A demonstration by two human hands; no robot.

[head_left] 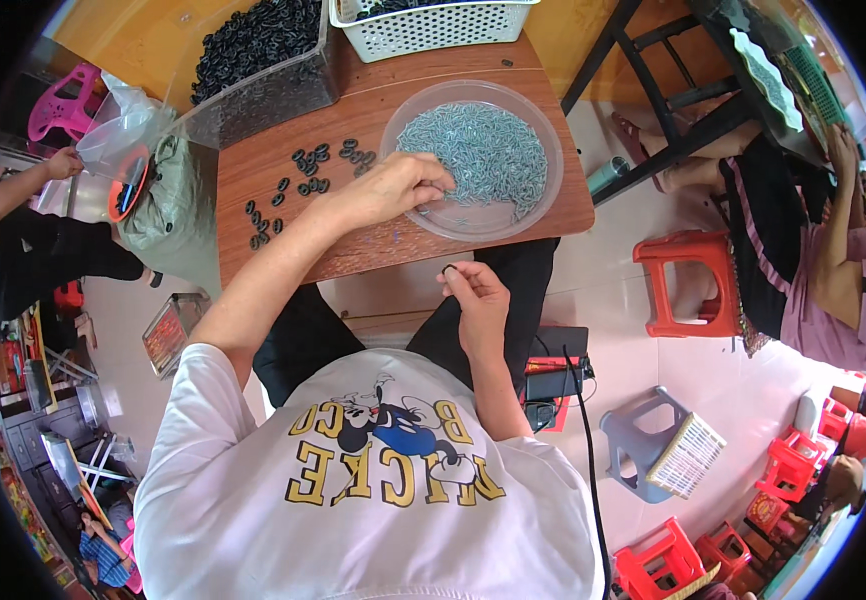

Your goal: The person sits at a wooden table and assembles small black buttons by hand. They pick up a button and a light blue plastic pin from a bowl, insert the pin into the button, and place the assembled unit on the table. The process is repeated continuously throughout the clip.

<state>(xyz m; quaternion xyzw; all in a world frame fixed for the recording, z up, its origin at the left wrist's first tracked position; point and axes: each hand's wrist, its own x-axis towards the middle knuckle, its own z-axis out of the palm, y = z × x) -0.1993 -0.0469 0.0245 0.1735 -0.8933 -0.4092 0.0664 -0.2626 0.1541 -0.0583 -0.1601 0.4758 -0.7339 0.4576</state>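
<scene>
- The left hand (393,188) reaches across the table (253,180) into the clear bowl (543,150), fingers curled down and bunched at the near left edge of the pale blue-grey bits (488,150); whether they have pinched one cannot be told.
- The bits lie directly under and to the right of those fingertips, a loose heap filling most of the bowl (small, slim pieces, too small to make out singly, lying every which way with no common long axis).
- The right hand (475,300) is held off the table's near edge, over the lap, thumb and forefinger closed on a small black ring (448,268).
- The left hand is much the nearer to the bowl; the right sits well apart from it, below.
- More black rings (308,170) lie scattered on the table left of the bowl, and a clear tub (263,100) behind them holds a dark mass of the same.
- A white basket (433,28) stands at the far edge.
</scene>
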